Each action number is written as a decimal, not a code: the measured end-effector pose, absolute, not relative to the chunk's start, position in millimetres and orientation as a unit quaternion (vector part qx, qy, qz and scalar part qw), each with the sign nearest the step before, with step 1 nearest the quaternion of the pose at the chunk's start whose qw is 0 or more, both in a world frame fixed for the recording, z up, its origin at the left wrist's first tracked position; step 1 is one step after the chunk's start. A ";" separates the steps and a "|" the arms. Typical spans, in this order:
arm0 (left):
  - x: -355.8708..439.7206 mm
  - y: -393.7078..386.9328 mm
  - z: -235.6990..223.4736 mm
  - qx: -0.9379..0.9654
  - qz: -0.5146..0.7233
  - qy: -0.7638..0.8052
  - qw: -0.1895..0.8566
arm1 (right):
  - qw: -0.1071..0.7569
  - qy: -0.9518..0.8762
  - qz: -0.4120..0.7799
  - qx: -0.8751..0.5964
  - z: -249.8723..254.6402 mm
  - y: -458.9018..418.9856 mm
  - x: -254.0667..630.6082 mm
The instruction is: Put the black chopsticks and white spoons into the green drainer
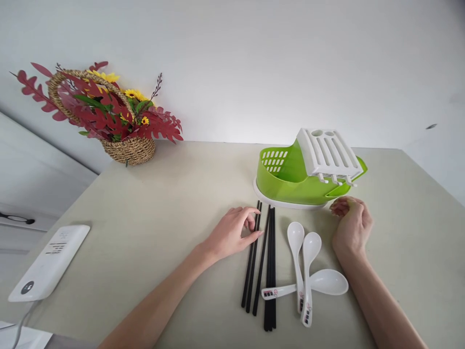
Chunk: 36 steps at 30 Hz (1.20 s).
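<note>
- Black chopsticks point(271, 271) and three white spoons point(311, 249) share the broad table point(174, 194), right of its middle, toward the near edge.
- A flower basket point(130, 150) stands by the back left corner, likely just decoration.
- Toward the back edge, right of middle, sits the green caddy point(290, 188), a white slotted rack point(332, 152) across its right end — presumably set back to leave room in front.
- The left hand point(232, 232) is over the two leftmost chopsticks, thumb and forefinger moderately parted, the other fingers curled; I cannot tell whether it touches them.
- The right hand point(352, 228) is just beside the caddy's near right side, fingers curled inward; whether they enclose anything is hidden.
- The chopsticks point from near edge to back — apparently for easy reach — some bunched, three apart.
- Two spoons cross over the third's handle, perhaps simply dropped there.
</note>
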State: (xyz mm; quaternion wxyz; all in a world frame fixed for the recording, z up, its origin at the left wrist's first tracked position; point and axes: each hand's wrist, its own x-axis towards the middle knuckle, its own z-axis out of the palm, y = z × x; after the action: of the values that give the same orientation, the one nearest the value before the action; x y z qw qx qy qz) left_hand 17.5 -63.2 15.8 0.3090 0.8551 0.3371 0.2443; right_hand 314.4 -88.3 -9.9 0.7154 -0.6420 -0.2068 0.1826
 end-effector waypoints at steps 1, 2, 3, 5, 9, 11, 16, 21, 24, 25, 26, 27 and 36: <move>17.3 -62.9 16.0 0.856 0.243 0.335 0.309 | 0.715 -0.206 0.185 -0.642 -10.0 -88.3 314.2; 17.2 -62.6 16.1 0.857 0.241 0.334 0.309 | 0.714 -0.206 0.187 -0.642 -10.0 -88.3 313.9; 17.1 -62.4 16.2 0.859 0.239 0.332 0.309 | 0.713 -0.207 0.189 -0.642 -10.2 -88.4 313.6; 17.0 -62.3 16.6 0.861 0.234 0.328 0.309 | 0.713 -0.209 0.191 -0.641 -10.5 -88.3 313.1; 16.8 -62.6 18.1 0.865 0.227 0.325 0.307 | 0.716 -0.211 0.189 -0.638 -11.3 -87.9 313.0; 17.0 -62.9 18.8 0.867 0.226 0.324 0.305 | 0.718 -0.206 0.190 -0.637 -11.1 -87.9 313.0; 18.1 -63.8 20.2 0.867 0.228 0.330 0.295 | 0.741 -0.175 0.186 -0.622 -7.8 -88.3 312.2; 18.2 -63.8 20.6 0.874 0.229 0.324 0.280 | 0.752 -0.169 0.184 -0.610 -5.2 -88.1 310.8; 18.4 -65.3 20.3 0.884 0.225 0.320 0.256 | 0.751 -0.173 0.186 -0.610 -4.9 -88.1 310.4; 18.7 -66.1 20.2 0.888 0.225 0.322 0.241 | 0.750 -0.174 0.186 -0.610 -5.0 -88.2 310.4; 19.2 -67.0 20.1 0.891 0.228 0.326 0.222 | 0.750 -0.175 0.187 -0.610 -5.1 -88.4 310.5; 19.7 -68.0 20.0 0.892 0.233 0.332 0.201 | 0.750 -0.175 0.188 -0.610 -5.2 -88.6 310.6; 22.9 -71.8 18.5 0.885 0.222 0.387 0.132 | 0.744 -0.174 0.195 -0.615 -5.9 -89.4 311.6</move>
State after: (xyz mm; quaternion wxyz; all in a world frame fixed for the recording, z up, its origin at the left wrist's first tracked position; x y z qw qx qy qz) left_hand 22.9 -71.8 18.5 0.1324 0.8851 0.3868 0.2223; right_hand 311.6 -89.4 -5.9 0.7438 -0.6152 -0.1738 0.1948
